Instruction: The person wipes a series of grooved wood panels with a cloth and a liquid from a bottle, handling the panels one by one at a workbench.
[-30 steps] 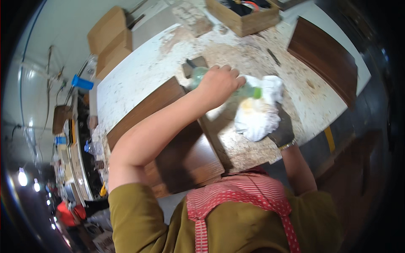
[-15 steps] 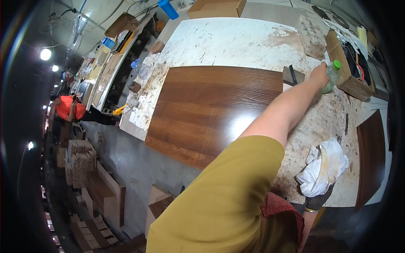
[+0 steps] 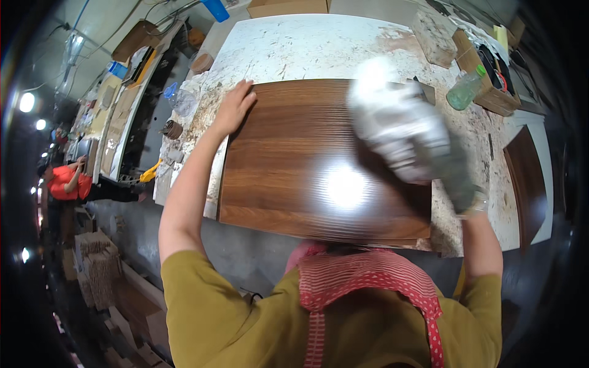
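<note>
A dark brown wood-grain panel (image 3: 288,159) lies on the worktable, with a bright light reflection on its surface. My left hand (image 3: 235,109) is bare and open, its fingers spread at the panel's far left corner. Over the panel's right part, my right hand (image 3: 451,172) wears a dark greyish glove and grips a bunched white cloth (image 3: 396,119). Motion smears the cloth, and its folds hide the fingers. Right of the panel stands a clear green bottle (image 3: 464,92) with a bright green cap.
A stained block (image 3: 434,40) and an open cardboard box (image 3: 485,80) of tools sit at the far right. Another brown panel (image 3: 527,178) lies at the right edge. Along the table's left side stand a plastic bottle (image 3: 181,100) and a small can (image 3: 172,129). A person in orange (image 3: 63,182) stands far left.
My left hand has let go of the green bottle and moved left to the panel's corner. My right hand has carried the white cloth from the table's near right onto the panel.
</note>
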The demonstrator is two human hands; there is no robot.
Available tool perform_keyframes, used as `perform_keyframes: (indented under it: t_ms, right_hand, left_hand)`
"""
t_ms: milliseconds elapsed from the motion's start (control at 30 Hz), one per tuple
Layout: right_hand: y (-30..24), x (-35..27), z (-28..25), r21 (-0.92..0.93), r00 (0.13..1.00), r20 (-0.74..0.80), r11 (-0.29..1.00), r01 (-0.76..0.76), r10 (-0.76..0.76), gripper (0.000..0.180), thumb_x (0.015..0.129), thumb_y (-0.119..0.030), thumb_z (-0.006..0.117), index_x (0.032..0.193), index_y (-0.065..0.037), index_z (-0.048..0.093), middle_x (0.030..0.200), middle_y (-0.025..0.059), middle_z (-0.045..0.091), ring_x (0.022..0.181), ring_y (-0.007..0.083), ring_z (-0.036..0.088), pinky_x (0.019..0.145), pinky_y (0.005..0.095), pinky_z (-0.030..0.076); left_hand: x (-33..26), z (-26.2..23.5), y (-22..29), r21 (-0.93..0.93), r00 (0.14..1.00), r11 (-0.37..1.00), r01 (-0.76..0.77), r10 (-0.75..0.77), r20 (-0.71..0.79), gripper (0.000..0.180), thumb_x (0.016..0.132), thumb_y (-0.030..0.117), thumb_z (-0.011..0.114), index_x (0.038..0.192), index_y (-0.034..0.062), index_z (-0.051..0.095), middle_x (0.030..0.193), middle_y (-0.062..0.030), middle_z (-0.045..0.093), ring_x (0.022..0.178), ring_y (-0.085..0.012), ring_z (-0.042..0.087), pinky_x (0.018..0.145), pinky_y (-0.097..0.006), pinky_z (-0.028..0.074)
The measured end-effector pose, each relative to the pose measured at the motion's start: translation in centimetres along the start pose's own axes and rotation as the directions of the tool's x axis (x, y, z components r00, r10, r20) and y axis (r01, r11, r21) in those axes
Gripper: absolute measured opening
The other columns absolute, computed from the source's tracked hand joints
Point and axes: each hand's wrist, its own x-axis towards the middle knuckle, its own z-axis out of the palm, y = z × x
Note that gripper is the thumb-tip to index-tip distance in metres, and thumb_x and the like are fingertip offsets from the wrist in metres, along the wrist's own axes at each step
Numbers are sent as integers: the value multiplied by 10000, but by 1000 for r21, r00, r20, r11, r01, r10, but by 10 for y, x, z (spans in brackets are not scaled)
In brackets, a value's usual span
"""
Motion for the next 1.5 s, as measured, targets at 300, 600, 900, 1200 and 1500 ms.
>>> perform_keyframes:
  t_ms: [300, 600, 900, 1200, 1500]
  right_hand:
    - [3, 170, 148, 780, 972, 233, 598, -181, -10, 397, 883, -318, 568, 1178, -52, 548, 979, 159, 603, 922, 259, 584, 811, 379, 470]
    - [-161, 165, 103, 88, 961, 253, 991, 97, -117, 397, 917, -436, 470, 1171, -162, 606, 1022, 131, 606, 985, 275, 575, 874, 403, 449]
    - [-159, 168, 186, -245, 741, -74, 733, 635, -667, 355, 848, -279, 571, 1130, -63, 587, 1008, 182, 611, 897, 308, 619, 786, 425, 500]
    - [-241, 47, 168, -40, 822, 253, 843, 537, -511, 339, 805, -194, 548, 1117, -62, 541, 1098, 138, 563, 987, 285, 575, 821, 447, 452]
    - [-130, -12, 164, -214, 901, -174, 908, 360, -398, 245, 849, -96, 492, 1072, -49, 581, 1031, 172, 596, 911, 314, 593, 853, 473, 439]
  left_hand:
    - [-6, 16, 11, -280, 997, 960, -28, 6, -78, 412, 967, 266, 383, 1312, 54, 457, 1414, -181, 341, 1299, -335, 311, 1082, -383, 250]
    - [-11, -4, -21, -596, 996, 800, 73, -29, 83, 480, 976, 345, 341, 1341, 47, 436, 1418, -133, 389, 1336, -250, 321, 1103, -306, 222]
    - [-1, -32, -30, -655, 958, 706, 270, -130, 254, 625, 948, 545, 239, 1443, 165, 279, 1369, -9, 476, 1360, -221, 271, 1119, -378, 151]
    - [1, -9, -24, -392, 993, 917, 80, -41, 108, 494, 970, 384, 323, 1355, 87, 413, 1383, -97, 439, 1293, -279, 369, 1078, -347, 258]
    - [13, -18, 14, 308, 988, 943, -123, 86, 130, 379, 930, 357, 419, 1219, 129, 510, 1309, -28, 505, 1285, -355, 358, 1004, -548, 311]
